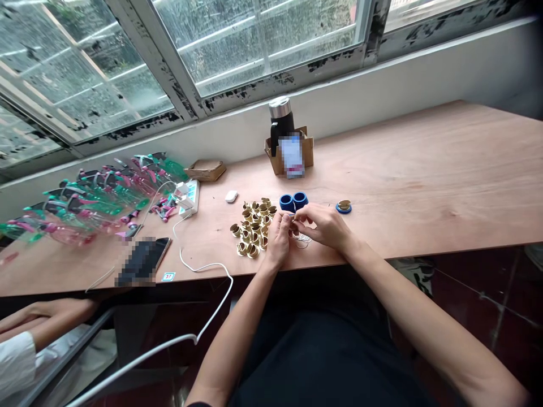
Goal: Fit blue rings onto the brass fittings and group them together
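Observation:
My left hand (279, 238) and my right hand (326, 224) meet over the front of the table, fingers pinched together around something small that they mostly hide. Just beyond the fingertips stand two stacks of blue rings (300, 198), side by side. Left of my left hand lies a spread of brass-coloured metal pieces (255, 227), round with upright parts. Several thin pale loops (302, 243) rest on the wood under my right hand. Farther right, a brass-coloured piece (344, 204) sits in a blue ring (343, 210), apart from both hands.
A black bottle (283, 121) stands in a cardboard box (309, 151) with a phone leaning on it. To the left are a white earbud case (231, 196), a power strip (192, 198), a cable (182, 254), another phone (144, 260) and many pink and green spray bottles (106, 195). Another person's arm (55, 316) is at lower left.

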`<action>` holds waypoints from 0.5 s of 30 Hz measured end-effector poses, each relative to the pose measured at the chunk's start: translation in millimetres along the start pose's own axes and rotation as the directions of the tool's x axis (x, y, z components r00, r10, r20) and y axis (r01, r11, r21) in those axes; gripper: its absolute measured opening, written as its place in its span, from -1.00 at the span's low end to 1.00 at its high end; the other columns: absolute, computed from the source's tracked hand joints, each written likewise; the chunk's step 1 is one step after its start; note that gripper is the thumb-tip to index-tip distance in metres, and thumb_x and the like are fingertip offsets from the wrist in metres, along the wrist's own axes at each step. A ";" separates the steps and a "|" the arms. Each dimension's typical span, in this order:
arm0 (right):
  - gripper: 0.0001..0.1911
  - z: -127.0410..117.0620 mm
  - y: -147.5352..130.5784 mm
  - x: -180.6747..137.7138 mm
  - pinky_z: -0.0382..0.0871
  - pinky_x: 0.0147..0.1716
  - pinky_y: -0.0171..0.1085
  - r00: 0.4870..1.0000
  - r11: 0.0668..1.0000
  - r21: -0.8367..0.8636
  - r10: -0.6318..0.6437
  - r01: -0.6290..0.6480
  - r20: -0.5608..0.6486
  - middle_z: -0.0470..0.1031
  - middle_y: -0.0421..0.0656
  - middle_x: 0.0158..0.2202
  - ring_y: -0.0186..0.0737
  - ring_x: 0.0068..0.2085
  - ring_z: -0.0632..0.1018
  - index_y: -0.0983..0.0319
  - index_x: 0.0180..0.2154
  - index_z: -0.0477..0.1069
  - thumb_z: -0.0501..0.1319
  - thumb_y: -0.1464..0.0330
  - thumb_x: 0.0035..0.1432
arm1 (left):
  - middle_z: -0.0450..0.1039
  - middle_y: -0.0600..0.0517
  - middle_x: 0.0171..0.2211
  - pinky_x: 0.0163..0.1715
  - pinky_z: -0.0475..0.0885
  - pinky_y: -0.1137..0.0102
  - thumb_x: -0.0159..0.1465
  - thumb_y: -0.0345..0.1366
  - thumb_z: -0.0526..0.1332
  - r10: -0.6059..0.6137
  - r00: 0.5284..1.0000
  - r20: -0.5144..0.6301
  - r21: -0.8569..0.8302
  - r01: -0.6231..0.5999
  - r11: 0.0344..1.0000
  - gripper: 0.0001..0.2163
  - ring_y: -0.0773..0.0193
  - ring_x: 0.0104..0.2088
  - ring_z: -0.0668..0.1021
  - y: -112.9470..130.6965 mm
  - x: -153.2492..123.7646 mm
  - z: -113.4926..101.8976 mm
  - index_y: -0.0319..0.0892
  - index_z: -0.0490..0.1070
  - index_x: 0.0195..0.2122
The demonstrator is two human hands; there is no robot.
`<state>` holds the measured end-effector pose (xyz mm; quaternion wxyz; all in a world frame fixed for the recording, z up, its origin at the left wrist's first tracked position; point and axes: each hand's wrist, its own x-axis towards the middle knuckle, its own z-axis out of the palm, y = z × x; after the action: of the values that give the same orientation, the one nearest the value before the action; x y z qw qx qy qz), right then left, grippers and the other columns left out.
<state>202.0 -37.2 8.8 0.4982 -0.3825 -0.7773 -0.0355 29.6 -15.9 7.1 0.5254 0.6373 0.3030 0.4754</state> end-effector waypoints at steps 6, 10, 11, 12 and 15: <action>-0.86 -1.0 -1.8 0.1 0.38 -0.30 -0.25 0.998 0.997 -0.047 -0.064 0.065 0.025 0.60 -0.19 -0.36 -0.21 -0.34 0.58 0.15 -0.29 0.46 0.29 0.46 0.37 | 0.41 0.05 -0.32 -0.33 0.41 0.39 0.50 0.13 0.12 0.019 0.999 -0.030 0.017 -0.018 1.000 -0.60 0.32 -0.37 0.45 1.5 -0.5 -0.5 -0.15 0.40 -0.17; -0.87 -0.6 -1.6 -0.3 0.39 -0.29 -0.26 1.000 1.000 -0.009 -0.009 0.009 0.026 0.62 -0.19 -0.36 -0.23 -0.36 0.58 0.15 -0.28 0.48 0.28 0.42 0.40 | 0.41 0.05 -0.32 -0.34 0.40 0.40 0.47 0.15 0.16 0.011 1.000 -0.025 0.006 -0.011 1.000 -0.59 0.33 -0.38 0.45 -2.7 0.6 -0.9 -0.13 0.38 -0.16; -0.87 -0.3 -1.1 -0.6 0.39 -0.29 -0.26 1.000 1.000 0.013 0.022 -0.022 0.022 0.62 -0.19 -0.36 -0.23 -0.37 0.58 0.15 -0.27 0.47 0.27 0.40 0.41 | 0.40 0.06 -0.33 -0.33 0.40 0.40 0.46 0.15 0.18 0.014 1.000 -0.018 0.005 -0.014 1.000 -0.60 0.33 -0.39 0.45 -4.2 1.0 -1.0 -0.13 0.37 -0.15; -0.89 0.2 -0.4 -1.0 0.39 -0.30 -0.26 0.998 0.998 0.036 0.060 -0.060 0.013 0.61 -0.19 -0.36 -0.24 -0.38 0.57 0.15 -0.25 0.47 0.27 0.39 0.42 | 0.40 0.07 -0.34 -0.33 0.40 0.40 0.45 0.15 0.20 0.016 1.000 -0.009 0.005 -0.016 1.000 -0.60 0.33 -0.39 0.45 -5.8 1.4 -1.2 -0.13 0.37 -0.15; -0.94 1.9 2.8 -2.8 0.38 -0.37 -0.28 0.981 0.976 0.096 0.196 -0.193 -0.016 0.60 -0.22 -0.39 -0.26 -0.43 0.55 0.15 -0.15 0.45 0.31 0.35 0.38 | 0.41 0.08 -0.37 -0.31 0.41 0.40 0.44 0.11 0.24 0.018 1.000 0.022 0.029 -0.018 0.999 -0.63 0.32 -0.38 0.47 -9.9 1.9 -2.6 -0.13 0.40 -0.11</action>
<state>202.9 -36.0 4.6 0.5266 -0.4323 -0.7306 0.0453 29.1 -10.6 -1.9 0.5149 0.6526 0.2985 0.4688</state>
